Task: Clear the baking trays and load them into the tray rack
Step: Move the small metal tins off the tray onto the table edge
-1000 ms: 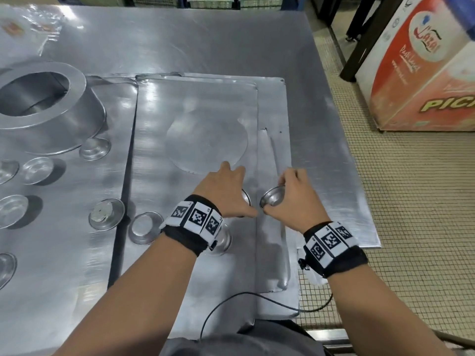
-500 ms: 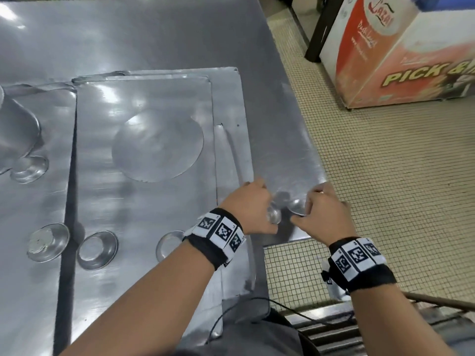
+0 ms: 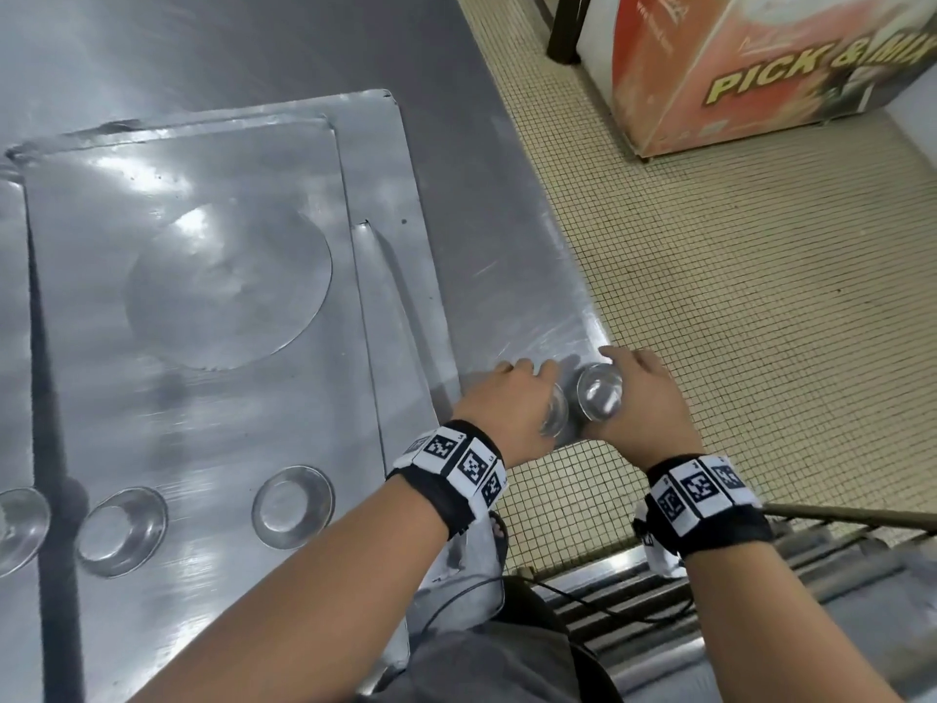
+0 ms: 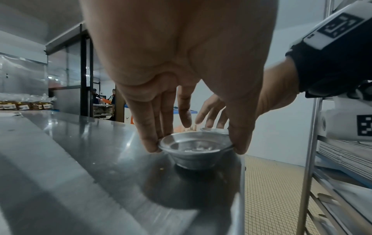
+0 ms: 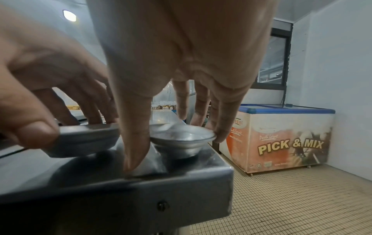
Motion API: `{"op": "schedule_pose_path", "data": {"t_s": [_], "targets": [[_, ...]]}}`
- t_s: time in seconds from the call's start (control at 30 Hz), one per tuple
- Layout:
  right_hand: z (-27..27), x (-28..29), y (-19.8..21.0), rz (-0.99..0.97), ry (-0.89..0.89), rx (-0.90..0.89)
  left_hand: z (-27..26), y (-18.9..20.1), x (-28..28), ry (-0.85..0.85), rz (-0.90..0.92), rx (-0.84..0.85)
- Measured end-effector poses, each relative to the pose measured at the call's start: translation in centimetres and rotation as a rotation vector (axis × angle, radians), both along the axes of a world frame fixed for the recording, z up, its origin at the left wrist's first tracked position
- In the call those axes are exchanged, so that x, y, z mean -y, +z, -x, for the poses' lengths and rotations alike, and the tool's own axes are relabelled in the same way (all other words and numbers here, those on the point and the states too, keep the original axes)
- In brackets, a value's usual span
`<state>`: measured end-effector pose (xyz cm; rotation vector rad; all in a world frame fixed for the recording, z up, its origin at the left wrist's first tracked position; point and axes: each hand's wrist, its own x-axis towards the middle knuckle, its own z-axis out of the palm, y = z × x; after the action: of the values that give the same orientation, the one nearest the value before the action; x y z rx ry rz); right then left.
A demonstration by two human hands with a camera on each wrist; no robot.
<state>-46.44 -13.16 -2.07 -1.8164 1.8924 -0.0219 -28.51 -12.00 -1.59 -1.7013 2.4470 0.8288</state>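
Note:
Two stacked baking trays (image 3: 203,159) lie on the steel table (image 3: 507,256); the top one carries a flat round disc (image 3: 228,286) and small metal moulds (image 3: 293,499). My left hand (image 3: 512,398) pinches a small metal mould (image 4: 193,157) by its rim between fingers and thumb. My right hand (image 3: 639,393) grips a second mould (image 3: 601,393) the same way. Both moulds are at the table's near right corner, side by side, right at the surface. The tray rack (image 4: 312,143) stands just to the right of the table.
A chest freezer (image 3: 760,68) marked "PICK & MIX" stands on the tiled floor (image 3: 760,322) beyond the corner. More moulds (image 3: 121,530) sit on the tray's near side. A black cable (image 3: 456,611) hangs by my waist. The rack's rails (image 3: 760,575) are at lower right.
Both hands have carried their moulds off the tray, rightward to the table's near right corner. The view has swung right with them.

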Motion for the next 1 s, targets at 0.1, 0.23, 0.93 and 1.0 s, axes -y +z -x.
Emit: {"op": "schedule_pose_path", "data": {"t_s": [0.1, 0.23, 0.93, 1.0], "targets": [[0.0, 0.1, -0.8, 0.013, 0.009, -0.019, 0.3, -0.2, 0.0, -0.012, -0.006, 0.013], [-0.2, 0.2, -1.0, 0.021, 0.007, -0.026, 0.3, -0.5, 0.1, -0.015, 0.021, 0.026], [-15.4, -2.7, 5.7, -0.132, 0.614, -0.048, -17.7, 3.8, -7.0, 0.337, -0.058, -0.041], [-17.9, -3.9, 5.6, -0.131, 0.708, -0.046, -20.4, 3.8, -8.8, 0.427, -0.062, -0.018]]}}
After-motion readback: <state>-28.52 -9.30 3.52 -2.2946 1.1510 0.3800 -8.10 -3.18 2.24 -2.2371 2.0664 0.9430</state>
